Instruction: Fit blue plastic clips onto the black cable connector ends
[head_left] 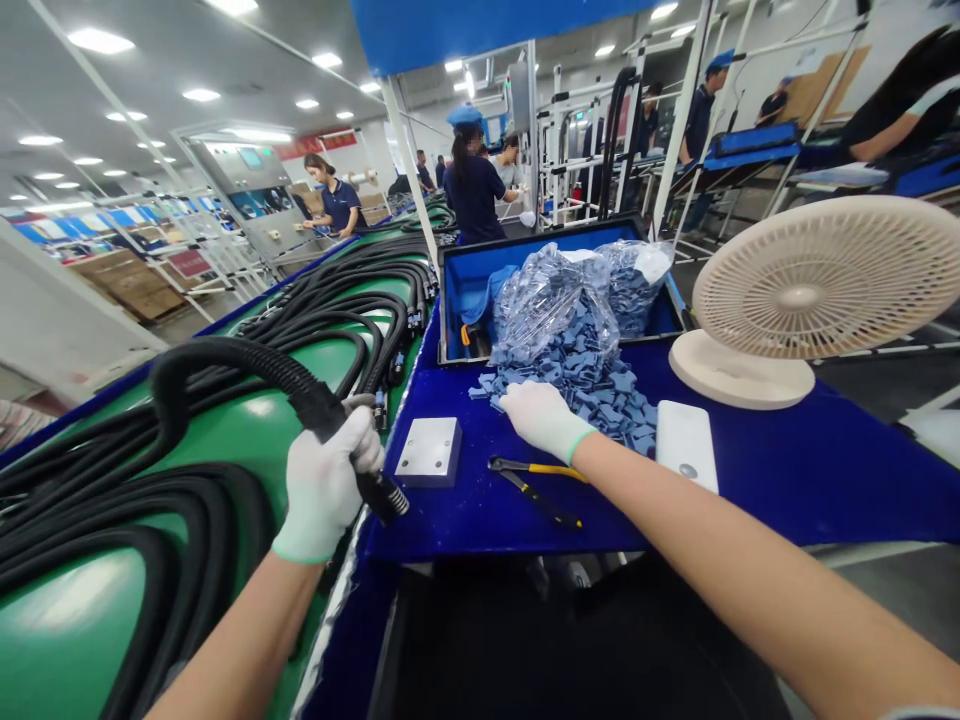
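Note:
My left hand (322, 475), in a white glove, is wrapped round a black corrugated hose (251, 365) near its end. The hose end (386, 500) points down over the blue table edge, and its tip shows light metallic rings. My right hand (544, 418), gloved too, reaches to the near left edge of a heap of small blue plastic pieces (600, 375). Its fingers are drawn together; what lies between the fingertips is hidden. Below that hand lie yellow-and-black pincers (536, 480). Between my hands sits a metal block (429, 452) with holes.
Several black hoses (217, 480) lie on the green conveyor (75, 610) at left. A blue bin (465, 290) with clear plastic bags (559, 290) stands behind the heap. A white box-like object (686, 445) and a beige fan (795, 300) are at right. Co-workers stand farther back.

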